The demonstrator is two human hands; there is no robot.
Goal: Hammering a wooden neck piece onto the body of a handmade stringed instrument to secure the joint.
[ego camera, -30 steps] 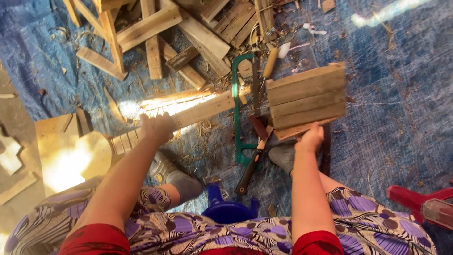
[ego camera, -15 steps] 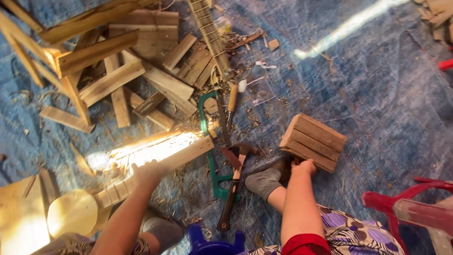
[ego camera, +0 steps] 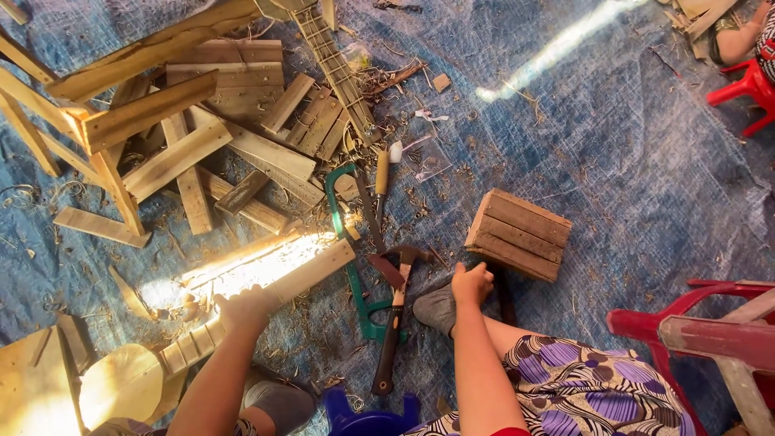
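— What are we sitting over here?

— We look down on a blue tarp (ego camera: 630,161) spread on the ground, littered with shavings and chips, with a streak of sunlight across it. Beyond our left hand (ego camera: 242,309) lies a heap of wooden offcuts (ego camera: 242,121), and a rough wooden frame (ego camera: 97,121) stands at its far left. To the right of our right hand (ego camera: 471,283) we see a red plastic chair (ego camera: 686,331), and another red one (ego camera: 743,85) sits far off in the upper corner by someone else's arm.

— And what do our hands have?

— Our left hand is wrapped around a long pale wooden neck piece (ego camera: 299,278), which runs from a rounded body (ego camera: 125,383) near our left knee out into the sunlit patch. Our right hand is curled into a loose fist and holds nothing; it rests by our grey shoe (ego camera: 436,309).

— Where is the block of slats?

— The block of brown slats (ego camera: 518,234) lies on the tarp just beyond and to the right of our right hand, close but apart from it.

— Anything between the hands?

— Yes: a green-framed saw (ego camera: 351,266), a hammer (ego camera: 395,319) with a dark handle, and a wooden-handled tool (ego camera: 381,173) farther out. A blue plastic stool (ego camera: 367,416) shows between our knees.
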